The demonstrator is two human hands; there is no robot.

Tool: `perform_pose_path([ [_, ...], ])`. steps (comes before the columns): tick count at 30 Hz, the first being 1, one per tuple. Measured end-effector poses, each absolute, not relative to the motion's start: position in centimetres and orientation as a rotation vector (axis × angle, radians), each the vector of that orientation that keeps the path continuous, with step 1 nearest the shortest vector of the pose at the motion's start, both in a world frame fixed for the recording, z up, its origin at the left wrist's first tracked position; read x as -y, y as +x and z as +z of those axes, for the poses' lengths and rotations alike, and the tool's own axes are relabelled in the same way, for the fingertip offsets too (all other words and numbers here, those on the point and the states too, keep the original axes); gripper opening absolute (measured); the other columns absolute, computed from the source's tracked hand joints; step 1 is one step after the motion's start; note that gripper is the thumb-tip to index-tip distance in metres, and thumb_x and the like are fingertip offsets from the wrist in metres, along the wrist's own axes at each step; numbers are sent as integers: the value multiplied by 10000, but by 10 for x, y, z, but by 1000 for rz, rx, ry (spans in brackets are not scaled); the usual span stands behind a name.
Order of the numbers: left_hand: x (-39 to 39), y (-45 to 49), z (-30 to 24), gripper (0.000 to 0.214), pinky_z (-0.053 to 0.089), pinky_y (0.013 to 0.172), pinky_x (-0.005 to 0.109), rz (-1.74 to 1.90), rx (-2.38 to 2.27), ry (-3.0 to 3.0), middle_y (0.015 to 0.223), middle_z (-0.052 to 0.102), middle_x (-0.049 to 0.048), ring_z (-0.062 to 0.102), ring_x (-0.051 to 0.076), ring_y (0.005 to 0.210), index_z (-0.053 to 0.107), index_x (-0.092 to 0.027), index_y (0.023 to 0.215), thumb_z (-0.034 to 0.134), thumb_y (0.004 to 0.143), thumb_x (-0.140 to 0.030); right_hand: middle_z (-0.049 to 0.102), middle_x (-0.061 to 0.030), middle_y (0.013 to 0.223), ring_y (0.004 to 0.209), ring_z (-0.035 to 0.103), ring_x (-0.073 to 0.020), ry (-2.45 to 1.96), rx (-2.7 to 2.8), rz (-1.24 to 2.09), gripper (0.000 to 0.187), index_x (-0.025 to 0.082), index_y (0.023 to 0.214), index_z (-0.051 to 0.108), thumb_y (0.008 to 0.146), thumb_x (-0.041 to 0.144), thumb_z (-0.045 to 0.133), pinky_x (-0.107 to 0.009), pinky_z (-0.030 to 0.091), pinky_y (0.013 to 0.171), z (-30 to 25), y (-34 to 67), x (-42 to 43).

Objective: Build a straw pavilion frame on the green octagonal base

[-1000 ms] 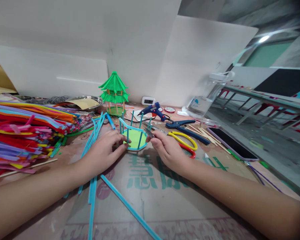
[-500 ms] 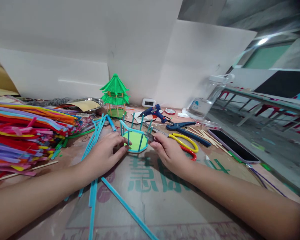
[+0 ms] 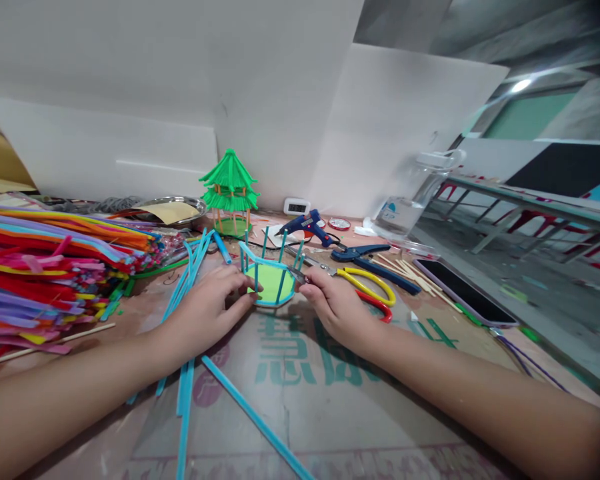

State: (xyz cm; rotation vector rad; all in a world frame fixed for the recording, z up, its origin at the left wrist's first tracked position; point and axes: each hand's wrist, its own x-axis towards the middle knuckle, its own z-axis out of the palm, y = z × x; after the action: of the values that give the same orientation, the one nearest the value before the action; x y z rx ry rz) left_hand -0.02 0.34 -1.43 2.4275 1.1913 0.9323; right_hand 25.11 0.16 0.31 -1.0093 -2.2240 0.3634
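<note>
A small round model with a yellow-green base [image 3: 269, 283], blue pipe-cleaner edging and several upright teal posts stands on the mat. My left hand [image 3: 223, 297] grips its left rim, thumb and fingertips closed at the edge near a front post. At the right rim, my right hand [image 3: 337, 303] is closed around a small, dark, pointed metal tool [image 3: 298, 274], its tip touching or very near the blue edging. My fingers hide most of the tool. One blue strand of edging rises loose at the back left. Several blue pipe cleaners [image 3: 184, 387] lie beside and under my left forearm.
Bundles of coloured pipe cleaners [image 3: 55, 267] crowd the left. A green pagoda model [image 3: 231, 193] stands behind. Toward the right lie a glue gun [image 3: 310, 227], yellow-and-red-handled scissors [image 3: 373, 283], blue-handled cutters [image 3: 363, 252], wooden sticks [image 3: 433, 280], a phone [image 3: 467, 290] and a water jug [image 3: 405, 200].
The right hand and metal tool have shifted very slightly at the right rim. The left hand keeps its hold, and the view has moved a little.
</note>
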Motion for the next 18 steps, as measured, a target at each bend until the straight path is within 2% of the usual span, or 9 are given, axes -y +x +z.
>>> perform_pose_path([
  [4,-3,0,-14,241,437,794,358,938,-1199,2438,910,613,53,570,217,902,628,-186,904,471,979,-353,495,25,725,643,468,-135,-1011,2206,371,307,220,830,468,1047,413,366,-249,316,589,4,250,-1],
  [11,-3,0,-13,246,458,875,399,913,-1214,2432,991,639,77,583,239,971,649,-192,953,467,978,-355,470,34,721,631,446,-134,-1012,2205,362,273,229,826,436,1036,398,390,-248,314,589,4,250,0],
  [18,-3,0,-13,253,466,875,396,923,-1214,2439,981,636,74,586,243,971,649,-199,936,460,982,-360,428,46,670,576,409,-131,-987,2174,352,296,238,797,402,1044,394,362,-254,299,566,4,251,0],
])
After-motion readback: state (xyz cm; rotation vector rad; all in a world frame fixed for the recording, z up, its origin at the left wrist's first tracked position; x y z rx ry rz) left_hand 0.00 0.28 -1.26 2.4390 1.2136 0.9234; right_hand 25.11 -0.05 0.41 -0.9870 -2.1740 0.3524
